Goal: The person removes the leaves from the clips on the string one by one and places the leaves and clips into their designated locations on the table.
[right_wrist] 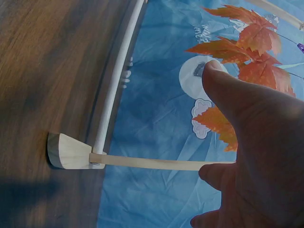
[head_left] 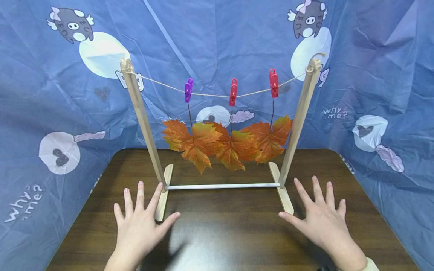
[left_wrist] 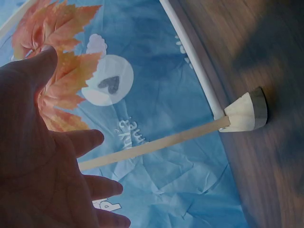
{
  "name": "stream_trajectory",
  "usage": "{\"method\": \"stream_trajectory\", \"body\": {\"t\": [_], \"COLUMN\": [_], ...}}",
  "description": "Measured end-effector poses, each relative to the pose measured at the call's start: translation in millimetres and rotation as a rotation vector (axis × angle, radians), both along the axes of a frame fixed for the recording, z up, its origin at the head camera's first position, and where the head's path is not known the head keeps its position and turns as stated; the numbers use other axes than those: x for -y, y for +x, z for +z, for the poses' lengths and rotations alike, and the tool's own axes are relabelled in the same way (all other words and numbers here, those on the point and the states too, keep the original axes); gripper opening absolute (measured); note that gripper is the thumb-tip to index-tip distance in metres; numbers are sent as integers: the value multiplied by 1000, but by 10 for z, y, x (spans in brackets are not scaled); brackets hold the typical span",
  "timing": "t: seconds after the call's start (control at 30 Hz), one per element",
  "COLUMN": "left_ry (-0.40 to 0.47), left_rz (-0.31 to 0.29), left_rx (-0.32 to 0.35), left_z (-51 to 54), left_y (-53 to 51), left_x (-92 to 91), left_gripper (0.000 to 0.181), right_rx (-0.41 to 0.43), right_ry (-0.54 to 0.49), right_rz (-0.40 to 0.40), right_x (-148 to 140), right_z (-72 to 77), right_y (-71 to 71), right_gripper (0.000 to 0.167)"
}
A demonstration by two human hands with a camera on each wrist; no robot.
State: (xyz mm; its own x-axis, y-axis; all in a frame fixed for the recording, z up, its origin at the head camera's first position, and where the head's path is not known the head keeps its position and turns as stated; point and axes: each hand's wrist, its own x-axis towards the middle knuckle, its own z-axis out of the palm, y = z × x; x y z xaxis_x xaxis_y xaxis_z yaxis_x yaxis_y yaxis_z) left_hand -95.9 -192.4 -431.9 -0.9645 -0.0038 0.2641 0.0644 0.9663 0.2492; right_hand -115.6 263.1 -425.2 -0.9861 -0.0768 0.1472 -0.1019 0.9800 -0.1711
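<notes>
My left hand [head_left: 137, 226] has its fingers spread beside the left wooden foot [head_left: 168, 174] of a small drying rack and holds nothing. Near the right foot [head_left: 286, 201] is my right hand [head_left: 322, 222], also spread and holding nothing. Between the rack's left post [head_left: 144, 120] and right post [head_left: 300, 120] sags a string [head_left: 162, 83]. A purple clothespin [head_left: 188, 91] and two red ones, a middle clothespin [head_left: 233, 92] and a right clothespin [head_left: 273, 83], sit on it. Below each hangs an orange artificial maple leaf: left leaf [head_left: 194, 141], middle leaf [head_left: 232, 152], right leaf [head_left: 271, 141].
A white rod [head_left: 220, 186] joins the rack's feet low down. The rack stands on a dark brown wooden table [head_left: 223, 233]. Behind and around it hangs a creased blue cloth [head_left: 217, 45] with printed pigs, pale circles and lettering.
</notes>
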Motion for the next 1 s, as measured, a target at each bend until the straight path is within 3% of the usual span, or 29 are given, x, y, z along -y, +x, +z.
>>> {"method": "stream_trajectory", "body": {"t": [0.23,0.6,1.0], "left_ry": [10,85,288], "left_rz": [-6,-30,-171], "left_rx": [16,30,-108], "left_z": [12,88,168], "left_y": [3,-32,-87], "left_x": [0,-56,-205], "left_gripper": [96,91,77], "right_rx": [30,-95,-129], "right_ry": [-11,-88,-241], "right_rz": [5,64,158], "right_x": [-20,12,51], "right_z": [13,71,304], "right_y": [4,-28,-92], "right_gripper": [106,105,101]}}
